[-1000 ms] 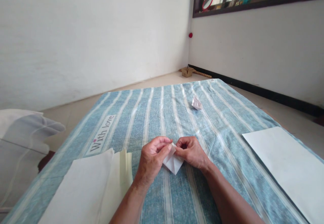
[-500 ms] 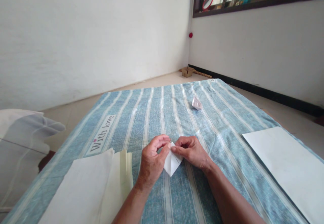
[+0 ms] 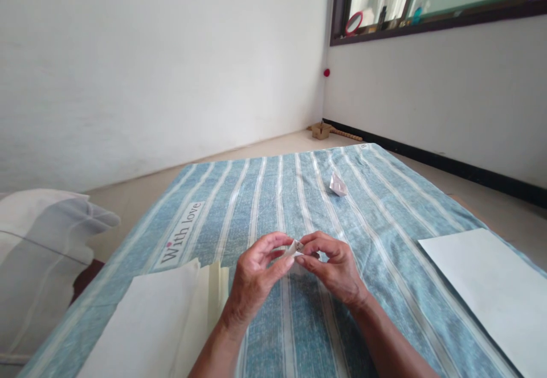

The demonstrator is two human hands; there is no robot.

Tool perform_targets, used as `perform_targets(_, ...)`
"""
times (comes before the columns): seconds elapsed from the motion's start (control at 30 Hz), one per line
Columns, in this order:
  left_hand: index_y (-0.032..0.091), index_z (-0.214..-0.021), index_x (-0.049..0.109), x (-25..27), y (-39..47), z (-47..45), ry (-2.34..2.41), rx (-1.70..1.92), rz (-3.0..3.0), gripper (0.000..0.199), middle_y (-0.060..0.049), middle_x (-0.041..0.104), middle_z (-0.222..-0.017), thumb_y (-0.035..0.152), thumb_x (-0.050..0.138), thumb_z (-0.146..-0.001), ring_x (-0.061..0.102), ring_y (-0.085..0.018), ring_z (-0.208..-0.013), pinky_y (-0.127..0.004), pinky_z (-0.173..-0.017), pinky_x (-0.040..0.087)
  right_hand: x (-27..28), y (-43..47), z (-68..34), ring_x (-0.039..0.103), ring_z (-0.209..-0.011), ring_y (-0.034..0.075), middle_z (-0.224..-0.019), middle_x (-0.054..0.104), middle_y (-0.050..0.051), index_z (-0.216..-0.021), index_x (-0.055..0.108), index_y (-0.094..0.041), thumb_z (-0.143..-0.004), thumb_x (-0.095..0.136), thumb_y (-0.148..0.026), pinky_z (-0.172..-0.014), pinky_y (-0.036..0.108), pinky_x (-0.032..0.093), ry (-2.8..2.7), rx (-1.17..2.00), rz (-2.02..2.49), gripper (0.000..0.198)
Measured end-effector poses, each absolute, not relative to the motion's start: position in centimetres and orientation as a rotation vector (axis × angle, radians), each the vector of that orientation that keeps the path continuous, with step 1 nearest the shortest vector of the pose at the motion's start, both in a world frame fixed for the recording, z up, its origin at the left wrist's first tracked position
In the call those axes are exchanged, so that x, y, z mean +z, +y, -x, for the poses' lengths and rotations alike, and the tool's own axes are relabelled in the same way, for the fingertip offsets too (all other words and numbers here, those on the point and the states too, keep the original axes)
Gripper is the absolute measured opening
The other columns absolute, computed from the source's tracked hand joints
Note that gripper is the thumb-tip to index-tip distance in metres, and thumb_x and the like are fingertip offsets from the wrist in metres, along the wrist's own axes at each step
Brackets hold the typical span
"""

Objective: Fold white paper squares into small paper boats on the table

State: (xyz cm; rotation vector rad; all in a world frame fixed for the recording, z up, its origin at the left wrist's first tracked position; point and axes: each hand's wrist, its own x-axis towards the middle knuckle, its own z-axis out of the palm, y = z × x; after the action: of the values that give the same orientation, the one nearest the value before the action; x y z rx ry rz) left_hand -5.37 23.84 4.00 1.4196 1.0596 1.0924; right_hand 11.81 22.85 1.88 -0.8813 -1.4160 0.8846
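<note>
"With love" label point(image 3: 179, 234) on striped cloth point(image 3: 367, 207)

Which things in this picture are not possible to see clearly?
Head view only:
- Folded paper: mostly hidden between left hand and right hand; its shape is unclear.
- White sheet: cut off by the right edge.
- Items on window ledge: too small.
- Small paper piece: too small to identify.
</note>
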Motion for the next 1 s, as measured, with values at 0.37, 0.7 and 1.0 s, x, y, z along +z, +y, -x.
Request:
perform_targets(0.37,0.018,-0.091,0.073,4.3,23.9,5.8,1.120,1.076,-1.624,0.019,-0.006,0.073,-0.091,0.031,0.064,-0.079,0.068,-0.022,-0.087,-0.032,-0.082,0.054,2.5,22.3,-11.3,0.065,-0.082,0.018,-0.091,0.070,0.005,-0.078,0.068,-0.023,-0.083,0.065,-0.019,-0.077,0.032,0.050,-1.546,0.727,0.820,0.007)
perform_targets(0.7,0.018,-0.093,0.071,5.0,23.2,5.4,1.008,1.100,-1.772,0.023,-0.005,0.069,-0.092,0.019,0.068,-0.070,0.066,-0.021,-0.087,-0.030,-0.081,0.052,2.0,22.1,-11.2,0.066,-0.091,0.022,-0.099,0.070,0.007,-0.072,0.067,-0.022,-0.079,0.071,-0.023,-0.076,0.032,0.051,-1.401,0.841,0.867,0.008)
perform_targets(1.0,0.018,-0.073,0.066,4.5,23.7,5.0,1.036,1.180,-1.815,0.003,-0.003,0.065,-0.076,0.019,0.064,-0.076,0.063,-0.017,-0.074,-0.027,-0.071,0.050,2.1,22.1,-11.5,0.064,-0.087,0.021,-0.097,0.069,0.006,-0.073,0.068,-0.022,-0.075,0.076,-0.033,-0.075,0.031,0.050,-1.401,0.963,0.888,0.014)
